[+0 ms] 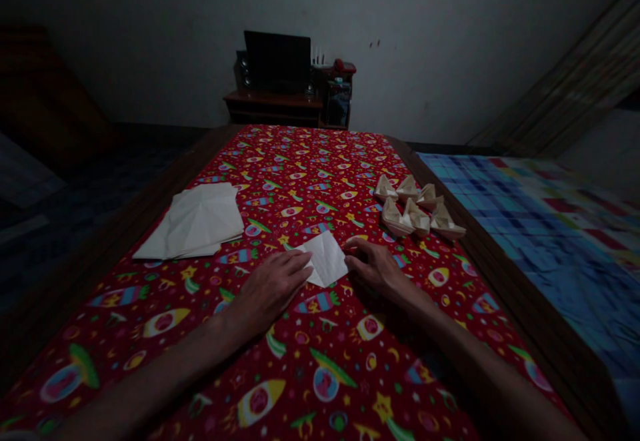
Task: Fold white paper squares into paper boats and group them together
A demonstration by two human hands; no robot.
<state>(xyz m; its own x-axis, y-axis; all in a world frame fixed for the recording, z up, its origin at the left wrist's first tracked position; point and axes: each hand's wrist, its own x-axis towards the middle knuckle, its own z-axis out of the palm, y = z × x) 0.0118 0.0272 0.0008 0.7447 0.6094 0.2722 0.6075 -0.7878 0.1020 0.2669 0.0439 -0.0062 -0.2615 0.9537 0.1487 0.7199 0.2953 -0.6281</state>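
Observation:
A small folded sheet of pale paper (326, 259) lies on the red patterned cloth in front of me, turned with a corner pointing away, creases across its face. My left hand (277, 288) rests over its left edge, fingertips and thumb closed on the paper. At the right corner is my right hand (374, 266), fingers curled and the thumb touching the edge. To the left sits a stack of larger creased paper sheets (200, 221). On the right stand several folded paper boats (415, 216), grouped in two rows.
The red cloth (325, 384) covers a long table with dark wooden edges (540, 301). Beyond its far end, a monitor (279, 61) stands on a wooden desk (273, 100) by the wall. A blue checked surface (500, 208) lies to the right.

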